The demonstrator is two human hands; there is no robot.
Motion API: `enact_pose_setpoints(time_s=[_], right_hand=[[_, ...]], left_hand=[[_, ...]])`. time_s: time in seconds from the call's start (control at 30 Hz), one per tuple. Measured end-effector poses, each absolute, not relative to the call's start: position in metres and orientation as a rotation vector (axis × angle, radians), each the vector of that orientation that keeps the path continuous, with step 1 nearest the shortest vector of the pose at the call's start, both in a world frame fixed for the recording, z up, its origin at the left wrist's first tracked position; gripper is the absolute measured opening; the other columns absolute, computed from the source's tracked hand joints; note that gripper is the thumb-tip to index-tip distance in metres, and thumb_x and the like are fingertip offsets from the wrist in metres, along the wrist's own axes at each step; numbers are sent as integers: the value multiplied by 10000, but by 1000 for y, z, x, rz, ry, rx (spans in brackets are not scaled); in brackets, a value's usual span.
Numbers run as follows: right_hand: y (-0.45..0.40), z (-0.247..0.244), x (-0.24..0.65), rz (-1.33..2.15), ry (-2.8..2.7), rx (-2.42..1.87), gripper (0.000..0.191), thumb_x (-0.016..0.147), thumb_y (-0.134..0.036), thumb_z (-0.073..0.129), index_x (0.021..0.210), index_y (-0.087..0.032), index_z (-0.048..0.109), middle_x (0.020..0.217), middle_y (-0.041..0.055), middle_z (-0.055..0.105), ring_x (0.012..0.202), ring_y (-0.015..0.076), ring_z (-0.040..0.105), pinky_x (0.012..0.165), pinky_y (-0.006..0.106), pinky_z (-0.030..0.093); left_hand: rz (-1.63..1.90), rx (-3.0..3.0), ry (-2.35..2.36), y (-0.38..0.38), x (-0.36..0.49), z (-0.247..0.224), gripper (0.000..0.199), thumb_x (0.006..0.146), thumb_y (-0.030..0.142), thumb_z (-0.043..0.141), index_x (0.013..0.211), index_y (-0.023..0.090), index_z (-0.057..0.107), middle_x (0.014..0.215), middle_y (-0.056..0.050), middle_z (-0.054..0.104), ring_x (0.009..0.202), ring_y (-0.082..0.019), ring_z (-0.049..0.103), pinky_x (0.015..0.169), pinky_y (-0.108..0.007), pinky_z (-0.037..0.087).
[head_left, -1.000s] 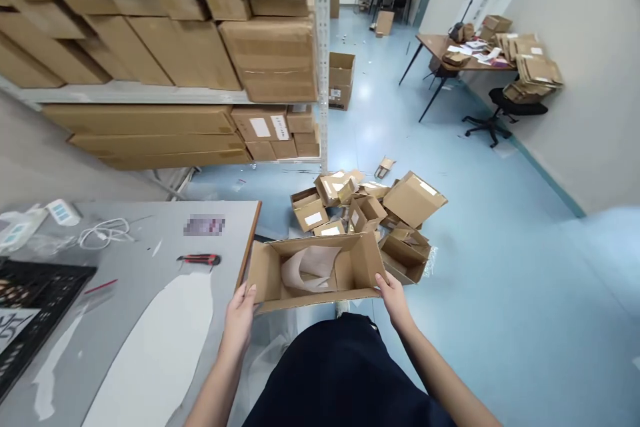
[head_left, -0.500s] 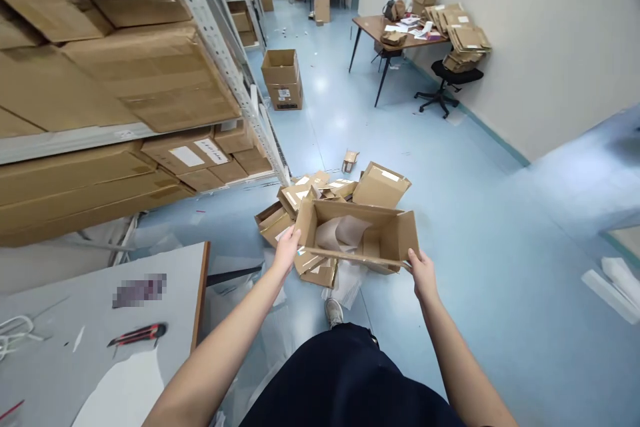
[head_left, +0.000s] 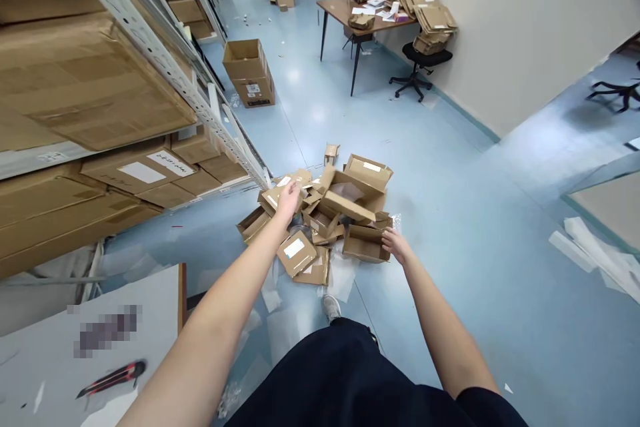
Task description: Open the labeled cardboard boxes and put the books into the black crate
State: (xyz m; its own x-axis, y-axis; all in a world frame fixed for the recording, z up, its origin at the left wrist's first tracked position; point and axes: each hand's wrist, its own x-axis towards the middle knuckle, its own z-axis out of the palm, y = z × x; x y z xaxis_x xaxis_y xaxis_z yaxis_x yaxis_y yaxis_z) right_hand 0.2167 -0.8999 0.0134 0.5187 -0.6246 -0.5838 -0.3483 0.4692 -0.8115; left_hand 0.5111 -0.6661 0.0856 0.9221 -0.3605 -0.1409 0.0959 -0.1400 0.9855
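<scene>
An open cardboard box [head_left: 349,207] with pale wrapping sheet inside lies tilted on top of a heap of cartons, apart from both hands. My left hand [head_left: 289,201] is stretched out over the heap's left side, holding nothing, in front of a labelled carton [head_left: 273,197]. To the right, my right hand [head_left: 397,245] is empty with its fingers apart, close to the side of a smaller open carton [head_left: 365,243]. Whether it touches that carton I cannot tell. A flattened-looking carton with a label [head_left: 298,253] lies at the heap's near edge.
A grey table [head_left: 160,293] at the left bears a red and black utility knife [head_left: 113,379]. Shelving [head_left: 165,67] stacked with cartons stands at left. Ahead are a tall open box [head_left: 250,73], a brown desk [head_left: 340,10] and a swivel chair [head_left: 425,57]. Wrapping sheets [head_left: 343,277] litter the floor.
Both hands have let go of the open box, which has dropped forward onto the heap. My view has swung slightly to the right.
</scene>
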Motion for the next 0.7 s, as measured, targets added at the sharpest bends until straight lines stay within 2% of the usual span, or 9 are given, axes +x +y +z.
enact_pose_setpoints(time_s=[0.07, 0.13, 0.33, 0.5, 0.7], right_hand=[[-884, 3, 199, -116, 1095, -1082, 326, 725, -308, 681, 1035, -211, 646, 928, 102, 712, 900, 224, 678, 864, 453, 512], [-871, -6, 179, -33, 1122, -1041, 322, 745, -326, 661, 1044, -206, 641, 959, 100, 718, 912, 213, 683, 869, 425, 512], [-850, -31, 122, 52, 1183, -1008, 294, 735, -339, 648, 1000, -213, 650, 995, 102, 728, 940, 223, 700, 845, 389, 527], [-842, -45, 99, 115, 1212, -1007, 325, 715, -349, 642, 1009, -209, 644, 1037, 111, 721, 938, 220, 705, 831, 362, 530], [-817, -49, 121, 220, 1128, -1085, 377, 677, -332, 675, 1036, -219, 645, 1048, 105, 721, 955, 218, 694, 829, 345, 522]], left_hand=[[-452, 1707, -146, -648, 494, 69, 443, 873, 339, 576, 1242, 94, 567, 1276, -201, 593, 1110, -234, 586, 947, -375, 448], [-513, 1747, -62, -627, 477, 52, 490, 861, 378, 584, 1284, 132, 551, 1263, -188, 601, 1093, -242, 601, 914, -378, 473], [-580, 1724, 69, -560, 425, 19, 595, 822, 468, 626, 1319, 154, 528, 1231, -174, 625, 1081, -235, 623, 869, -342, 500], [-583, 1676, 140, -509, 387, 23, 634, 760, 537, 671, 1252, 150, 573, 1177, -168, 652, 1013, -246, 652, 846, -355, 514], [-464, 1575, 272, -456, 350, 42, 686, 721, 626, 657, 1212, 156, 572, 1123, -144, 674, 1002, -240, 670, 893, -385, 524]])
